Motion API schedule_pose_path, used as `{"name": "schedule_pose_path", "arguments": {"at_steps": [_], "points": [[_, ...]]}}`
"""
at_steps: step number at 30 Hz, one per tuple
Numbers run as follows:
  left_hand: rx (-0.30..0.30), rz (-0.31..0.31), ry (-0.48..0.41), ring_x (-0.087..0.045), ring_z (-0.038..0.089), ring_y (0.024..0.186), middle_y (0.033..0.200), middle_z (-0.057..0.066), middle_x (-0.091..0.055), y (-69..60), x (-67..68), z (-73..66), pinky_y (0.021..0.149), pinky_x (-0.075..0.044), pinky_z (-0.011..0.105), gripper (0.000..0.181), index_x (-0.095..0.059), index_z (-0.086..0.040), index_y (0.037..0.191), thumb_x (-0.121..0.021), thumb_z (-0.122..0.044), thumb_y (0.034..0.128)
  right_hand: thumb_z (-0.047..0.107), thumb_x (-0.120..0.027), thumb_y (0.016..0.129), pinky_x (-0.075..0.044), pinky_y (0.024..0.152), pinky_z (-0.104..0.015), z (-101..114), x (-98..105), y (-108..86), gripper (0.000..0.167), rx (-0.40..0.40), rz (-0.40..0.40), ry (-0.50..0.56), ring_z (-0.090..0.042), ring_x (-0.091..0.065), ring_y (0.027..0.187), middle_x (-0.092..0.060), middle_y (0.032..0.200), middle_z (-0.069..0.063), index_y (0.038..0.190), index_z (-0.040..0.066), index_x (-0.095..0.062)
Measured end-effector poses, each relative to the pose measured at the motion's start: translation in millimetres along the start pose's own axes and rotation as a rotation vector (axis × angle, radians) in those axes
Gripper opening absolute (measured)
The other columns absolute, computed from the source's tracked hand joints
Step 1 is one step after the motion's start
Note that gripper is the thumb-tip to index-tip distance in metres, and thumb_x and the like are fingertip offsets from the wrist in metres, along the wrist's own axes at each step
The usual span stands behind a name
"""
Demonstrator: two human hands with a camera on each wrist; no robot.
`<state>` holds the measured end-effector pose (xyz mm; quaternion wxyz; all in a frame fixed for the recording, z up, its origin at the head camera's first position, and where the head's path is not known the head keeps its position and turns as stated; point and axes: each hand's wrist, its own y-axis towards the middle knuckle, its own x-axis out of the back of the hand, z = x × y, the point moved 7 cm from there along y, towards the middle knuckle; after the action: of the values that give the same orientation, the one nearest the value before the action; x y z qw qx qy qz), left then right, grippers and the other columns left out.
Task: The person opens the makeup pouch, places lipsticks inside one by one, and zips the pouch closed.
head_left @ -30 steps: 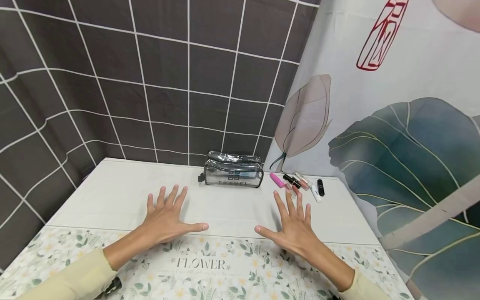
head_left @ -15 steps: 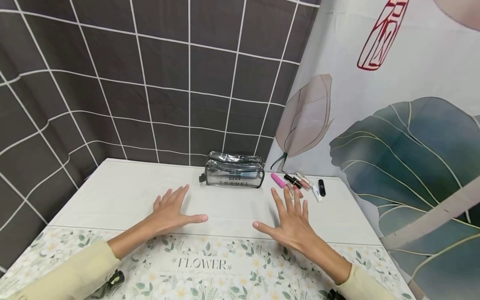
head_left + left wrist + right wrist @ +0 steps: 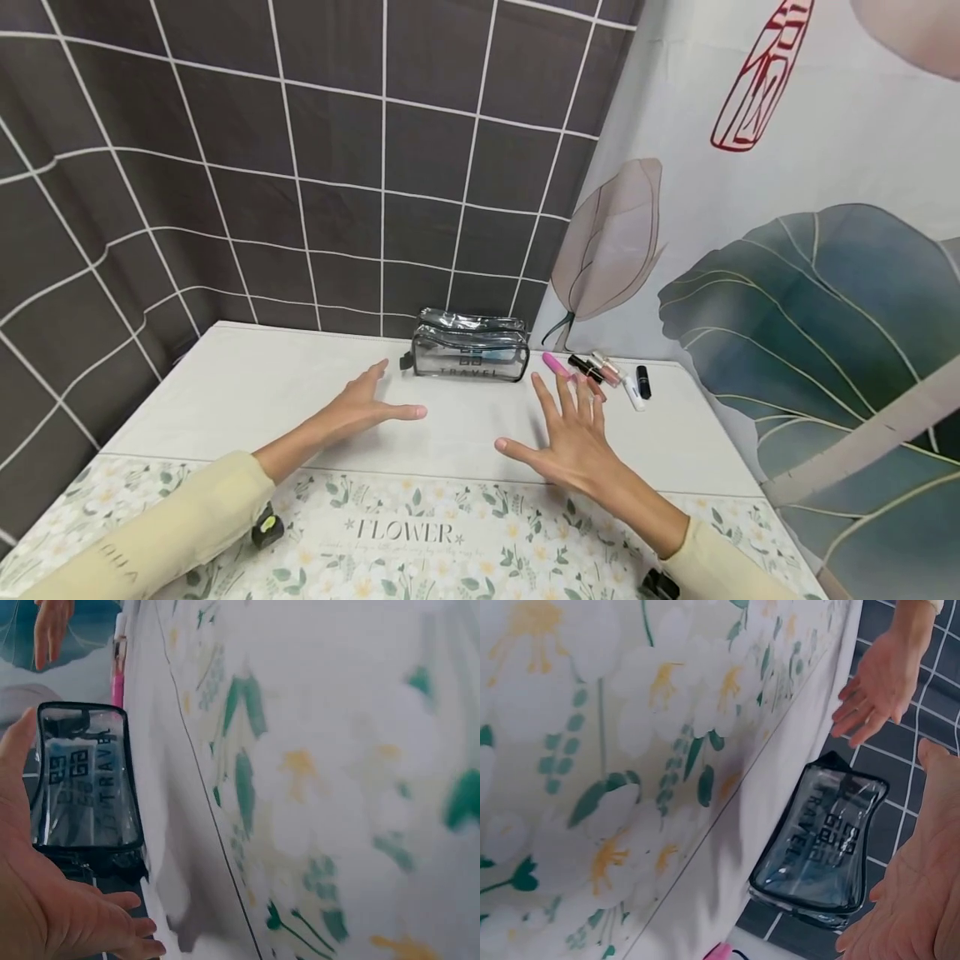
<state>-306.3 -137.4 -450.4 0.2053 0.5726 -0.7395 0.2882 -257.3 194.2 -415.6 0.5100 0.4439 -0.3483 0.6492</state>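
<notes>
- Head view: a dark backdrop (image 3: 337,167) fills the upper left of the frame, its white grid lines rippling like hung fabric.
- At the right of the frame you have a pale backdrop (image 3: 810,300), printed with veined blue-green and dusty pink leaf shapes.
- Your table (image 3: 277,367) spreads across the lower half: a plain, smooth white band at the back, then a floral cover (image 3: 525,542) in green, white and yellow, lettered FLOWER.
- Your cream sleeves (image 3: 180,517) come in from the lower left and lower right corners, a small black device by each cuff.
- Your right hand (image 3: 573,446), right of centre, is released and holds nothing; the fingers are spread and the thumb is held wide to the left. Its fingertips overlap the edge of the small items, and you cannot tell whether they touch.
- Your left hand (image 3: 360,408), left of centre, is released too, fingers extended, thumb well apart from them, holding nothing.
- The pouch (image 3: 471,362) stands at frame centre, near the table's back edge: glossy clear plastic, boxy and rounded, black-trimmed, lettered TRAVEL. Both hands are apart from it.
- Just right of it lie a pink stick (image 3: 555,364), a glossy black tube (image 3: 585,368), clear pinkish tubes (image 3: 607,369), a slim white tube (image 3: 634,395) and a short black cylinder (image 3: 643,382).
</notes>
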Motion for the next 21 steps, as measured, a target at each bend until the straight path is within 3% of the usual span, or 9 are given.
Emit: {"name": "schedule_pose_path", "arguments": {"at_steps": [10, 21], "points": [[-0.016, -0.005, -0.216, -0.023, 0.052, 0.173, 0.186, 0.029, -0.019, 27.8, -3.8, -9.3, 0.139, -0.021, 0.069, 0.136, -0.003, -0.004, 0.181, -0.094, -0.046, 0.0900, 0.085, -0.064, 0.094, 0.009, 0.136, -0.081, 12, 1, 8.6, 0.120, 0.019, -0.016, 0.010, -0.049, 0.022, 0.174, 0.003, 0.189, -0.023, 0.184, 0.028, -0.009], [-0.027, -0.048, -0.276, -0.026, 0.048, 0.173, 0.186, 0.029, -0.022, 58.8, -7.1, -4.1, 0.140, -0.027, 0.061, 0.135, -0.002, -0.004, 0.181, -0.097, -0.027, 0.0877, 0.085, -0.063, 0.096, 0.011, 0.135, -0.081, 18, -5, 11.6, 0.119, 0.011, 0.010, 0.028, -0.050, 0.021, 0.174, 0.008, 0.190, -0.019, 0.184, 0.032, -0.003]]}}
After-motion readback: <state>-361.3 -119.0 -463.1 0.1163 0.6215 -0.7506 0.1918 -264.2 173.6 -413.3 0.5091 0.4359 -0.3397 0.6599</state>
